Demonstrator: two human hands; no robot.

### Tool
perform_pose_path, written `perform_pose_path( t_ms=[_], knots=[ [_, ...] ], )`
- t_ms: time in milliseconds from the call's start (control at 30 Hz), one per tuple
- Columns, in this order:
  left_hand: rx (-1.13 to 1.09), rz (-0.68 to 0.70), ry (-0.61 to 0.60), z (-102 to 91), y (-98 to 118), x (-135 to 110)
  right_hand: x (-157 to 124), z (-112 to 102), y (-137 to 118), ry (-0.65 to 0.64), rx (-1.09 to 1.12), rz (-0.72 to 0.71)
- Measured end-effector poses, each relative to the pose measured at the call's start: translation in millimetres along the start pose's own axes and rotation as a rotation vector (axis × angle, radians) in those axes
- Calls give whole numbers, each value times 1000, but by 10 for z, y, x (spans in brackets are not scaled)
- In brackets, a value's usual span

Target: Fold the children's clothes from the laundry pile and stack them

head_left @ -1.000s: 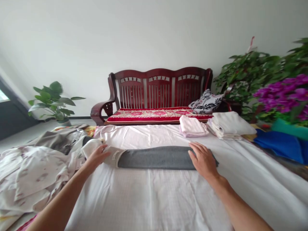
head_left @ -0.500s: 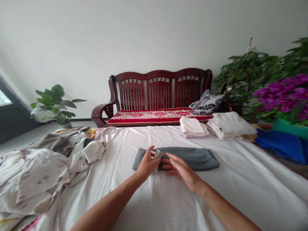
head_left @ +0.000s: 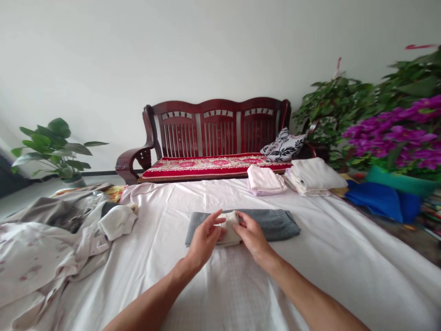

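Note:
A long folded grey-blue garment, like jeans (head_left: 275, 226), lies crosswise on the white sheet. On top of its left half rests a small folded cream cloth (head_left: 228, 235), whose exact kind I cannot make out. My right hand (head_left: 251, 232) has its thumb and fingers closed on the right edge of this cloth. Along the cloth's left side is my left hand (head_left: 206, 234), fingers stretched and apart, the tips at or just over the cloth. Part of the jeans is hidden behind both hands.
At left, unfolded clothes (head_left: 37, 262) lie in a heap. Farther back are a folded pink cloth (head_left: 265, 179) and a stack of folded white cloths (head_left: 315, 177). Beyond the sheet (head_left: 165, 276) stands a wooden bench (head_left: 217, 126); potted plants and purple flowers (head_left: 396, 131) flank it.
The cream cloth, earlier bunched upright in my left hand, now lies flatter and wider on the jeans. My right hand has closed on its right edge; my left fingers have loosened. The view has shifted right.

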State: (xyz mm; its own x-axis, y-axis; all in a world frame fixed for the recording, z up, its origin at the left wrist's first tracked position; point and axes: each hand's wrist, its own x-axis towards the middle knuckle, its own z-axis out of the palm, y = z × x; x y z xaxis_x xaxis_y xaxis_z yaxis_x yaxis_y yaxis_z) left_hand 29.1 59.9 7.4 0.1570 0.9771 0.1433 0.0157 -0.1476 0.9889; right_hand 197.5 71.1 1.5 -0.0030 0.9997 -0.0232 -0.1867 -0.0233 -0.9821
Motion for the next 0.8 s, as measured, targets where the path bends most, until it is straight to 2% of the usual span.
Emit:
perform_pose_path(
  t_ms=[100,167,267,400,500,633,800],
  knots=[
    [307,273,128,-159,-43,27,86,-196,-168,96,-26,-64],
    [438,358,204,-271,-74,63,133,-371,-270,190,-94,-88],
    [518,344,241,-379,-128,108,193,-663,-320,273,-214,-102],
    [580,302,178,-385,-189,102,262,-1024,-233,334,-438,-168],
    [656,306,137,-360,-222,73,294,-1203,-186,384,-651,-203],
    [728,288,48,-360,-249,45,289,-1298,-235,436,-901,-167],
    [751,247,-78,-343,-290,15,228,-1290,-357,478,-1142,-81]
  ],
)
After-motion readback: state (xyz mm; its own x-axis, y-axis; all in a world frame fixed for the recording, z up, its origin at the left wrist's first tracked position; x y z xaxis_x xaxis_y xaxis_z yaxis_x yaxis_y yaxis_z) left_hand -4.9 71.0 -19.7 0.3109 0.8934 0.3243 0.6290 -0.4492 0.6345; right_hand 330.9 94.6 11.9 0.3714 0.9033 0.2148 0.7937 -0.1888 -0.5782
